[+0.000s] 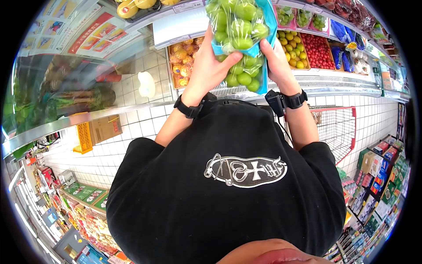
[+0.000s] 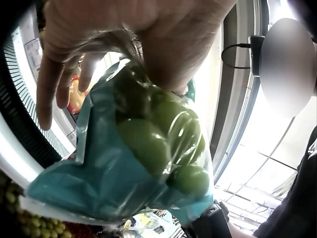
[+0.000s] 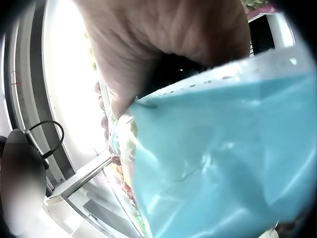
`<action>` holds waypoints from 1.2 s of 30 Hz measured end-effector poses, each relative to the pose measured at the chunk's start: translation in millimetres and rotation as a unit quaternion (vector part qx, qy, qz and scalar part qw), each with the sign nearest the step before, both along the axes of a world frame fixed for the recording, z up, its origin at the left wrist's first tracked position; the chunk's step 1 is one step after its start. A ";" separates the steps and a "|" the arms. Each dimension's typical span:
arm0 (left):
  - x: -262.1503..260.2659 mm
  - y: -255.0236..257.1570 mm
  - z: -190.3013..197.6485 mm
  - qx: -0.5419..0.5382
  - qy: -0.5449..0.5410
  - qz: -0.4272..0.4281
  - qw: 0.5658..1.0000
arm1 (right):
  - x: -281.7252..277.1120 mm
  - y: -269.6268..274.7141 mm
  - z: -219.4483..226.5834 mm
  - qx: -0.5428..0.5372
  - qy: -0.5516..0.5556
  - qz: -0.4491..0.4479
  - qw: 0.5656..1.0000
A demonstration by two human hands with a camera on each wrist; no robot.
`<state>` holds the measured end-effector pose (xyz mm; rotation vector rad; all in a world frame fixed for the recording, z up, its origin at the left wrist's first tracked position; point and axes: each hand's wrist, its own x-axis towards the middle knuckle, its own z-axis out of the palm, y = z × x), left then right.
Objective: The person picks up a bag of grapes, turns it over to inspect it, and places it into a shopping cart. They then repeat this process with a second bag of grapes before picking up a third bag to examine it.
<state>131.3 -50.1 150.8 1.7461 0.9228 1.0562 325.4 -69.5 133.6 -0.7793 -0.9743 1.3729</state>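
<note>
A clear-fronted plastic bag of round green fruit (image 1: 239, 24) with a teal edge is held up over the display shelf at the top of the head view. More green fruit (image 1: 246, 72) in clear plastic shows just below it, also edged in teal. My left hand (image 1: 211, 64) grips the left side, thumb across the front. From the right, my right hand (image 1: 279, 59) holds the other edge, thumb on the front. The left wrist view shows the bag (image 2: 99, 168) under my palm, several fingers hanging beside it. A plain blue panel (image 3: 223, 158) with a perforated edge fills the right wrist view.
The refrigerated case holds wrapped orange-yellow fruit (image 1: 181, 57), yellow fruit (image 1: 291, 48), small red fruit (image 1: 317, 50) and blue packages (image 1: 337, 56). A wire shopping cart (image 1: 336, 127) stands behind at right. At left are a yellow crate (image 1: 82, 136) and a cardboard box (image 1: 105, 130).
</note>
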 end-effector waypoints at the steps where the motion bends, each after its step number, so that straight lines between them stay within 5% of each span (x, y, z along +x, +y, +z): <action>1: 1.9 7.2 -10.6 0.068 0.031 0.020 0.997 | 1.1 3.5 1.6 0.008 -0.021 -0.017 1.000; 5: 17.5 5.8 -15.1 -0.005 -0.115 0.037 0.993 | -2.3 6.4 9.8 0.000 -0.034 -0.066 0.997; 9: 22.9 13.0 -16.8 0.084 -0.027 -0.015 0.996 | -1.8 13.5 6.7 0.028 -0.176 -0.105 0.978; 13: 23.9 16.6 -15.9 -0.144 -0.205 -0.044 0.967 | -7.8 13.6 -3.3 0.050 -0.279 -0.132 0.950; 18: 10.7 23.4 -38.0 -0.214 -0.328 -0.075 0.917 | -15.4 -12.7 10.2 0.127 -0.362 -0.157 0.910; 22: 0.9 16.3 -36.9 -0.283 -0.383 -0.133 0.869 | -1.6 -25.6 30.6 0.081 -0.252 -0.033 0.964; 24: -0.2 6.9 -30.2 -0.285 -0.316 -0.115 0.898 | 11.0 -16.6 22.1 0.086 -0.166 -0.051 0.981; 27: 2.2 -7.3 -7.7 -0.315 -0.337 -0.122 0.879 | 0.1 -4.7 8.3 0.038 -0.092 -0.075 0.992; 30: 1.3 -5.7 -10.0 -0.318 -0.355 -0.126 0.870 | -8.5 -14.0 6.3 -0.063 0.140 0.113 0.982; 36: -8.1 -0.3 -4.2 -0.342 -0.310 -0.139 0.876 | 3.5 -8.3 -8.2 -0.109 0.074 0.144 0.981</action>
